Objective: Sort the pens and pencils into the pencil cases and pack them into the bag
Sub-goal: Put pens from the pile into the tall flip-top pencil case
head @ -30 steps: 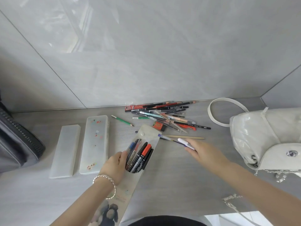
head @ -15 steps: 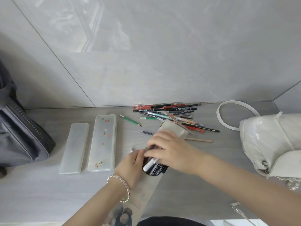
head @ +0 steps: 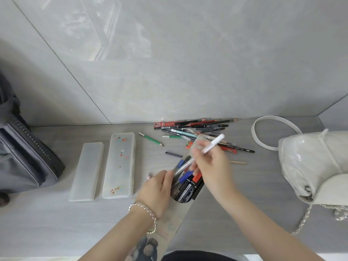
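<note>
My right hand (head: 211, 164) pinches a white pen (head: 202, 151) over the half-filled pouch (head: 185, 187) my left hand (head: 156, 193) holds open mid-counter; the pile (head: 199, 132) by the back edge and the bag (head: 316, 164) remain.

The right hand (head: 211, 164) pinches a slim white pen (head: 202, 152), tip angled down into a clear soft pencil pouch (head: 186, 185) full of markers. The left hand (head: 156, 193) grips the pouch's left edge. 2 frosted plastic cases (head: 105, 166) lie closed left of it on the grey desk (head: 244, 213), a loose pile of pens and pencils (head: 199, 130) behind.
</note>
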Demonstrator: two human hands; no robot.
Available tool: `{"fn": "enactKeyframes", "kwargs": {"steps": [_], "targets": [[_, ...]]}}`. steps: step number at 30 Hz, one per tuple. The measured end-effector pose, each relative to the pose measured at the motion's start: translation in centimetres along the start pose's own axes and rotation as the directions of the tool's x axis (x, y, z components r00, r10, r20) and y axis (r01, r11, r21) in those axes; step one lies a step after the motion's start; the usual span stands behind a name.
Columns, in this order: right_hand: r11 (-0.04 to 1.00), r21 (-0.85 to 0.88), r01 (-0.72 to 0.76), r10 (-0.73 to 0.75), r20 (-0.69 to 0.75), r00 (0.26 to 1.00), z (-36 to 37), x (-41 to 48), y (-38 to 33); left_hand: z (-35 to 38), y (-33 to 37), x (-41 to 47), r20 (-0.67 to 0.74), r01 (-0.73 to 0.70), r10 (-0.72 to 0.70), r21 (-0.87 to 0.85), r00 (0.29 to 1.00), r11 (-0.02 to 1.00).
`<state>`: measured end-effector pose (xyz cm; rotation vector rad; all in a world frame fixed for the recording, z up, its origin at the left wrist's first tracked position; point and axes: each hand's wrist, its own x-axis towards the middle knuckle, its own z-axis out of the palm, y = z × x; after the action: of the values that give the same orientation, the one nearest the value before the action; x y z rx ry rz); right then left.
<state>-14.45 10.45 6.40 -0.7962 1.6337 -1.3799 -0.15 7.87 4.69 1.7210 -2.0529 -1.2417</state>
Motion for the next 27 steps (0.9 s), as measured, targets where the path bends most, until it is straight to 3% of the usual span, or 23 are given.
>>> {"fn": "enactKeyframes", "kwargs": {"steps": [5, 10, 13, 18, 21, 24, 27], "targets": [[0.99, -0.126, 0.06, -0.057, 0.026, 0.998, 0.5, -0.7, 0.8, 0.3, -0.2, -0.5, 0.042, 0.038, -0.04, 0.04, 0.998, 0.998], [0.993, -0.035, 0.117, -0.117, 0.0, 0.993, -0.3, -0.9, 1.1, 0.4, -0.4, -0.7, 0.083, 0.03, -0.031, 0.015, 0.996, 0.999], [0.98, -0.128, 0.153, -0.156, -0.019, 0.988, -0.4, -0.8, 1.8, 0.3, -0.3, -0.8, 0.078, 0.039, -0.039, 0.002, 0.996, 0.999], [0.842, -0.479, 0.249, -0.229, 0.101, 0.968, -1.0, -1.6, 2.8, -0.2, 0.1, -0.5, 0.043, 0.049, -0.047, -0.048, 0.998, 0.998], [0.78, -0.526, 0.338, -0.276, 0.194, 0.941, -1.5, -1.7, 2.4, -0.3, 0.1, -0.5, 0.026, 0.057, -0.056, -0.06, 0.998, 0.997], [0.65, -0.618, 0.442, -0.343, 0.279, 0.897, -1.8, -2.1, 2.2, -0.5, -0.2, -0.2, 0.014, 0.072, -0.071, -0.068, 0.997, 0.995], [0.598, -0.692, 0.405, -0.325, 0.252, 0.911, -2.1, -2.3, 3.0, -0.7, -0.5, 0.1, 0.014, 0.057, -0.057, -0.041, 0.998, 0.998]]}}
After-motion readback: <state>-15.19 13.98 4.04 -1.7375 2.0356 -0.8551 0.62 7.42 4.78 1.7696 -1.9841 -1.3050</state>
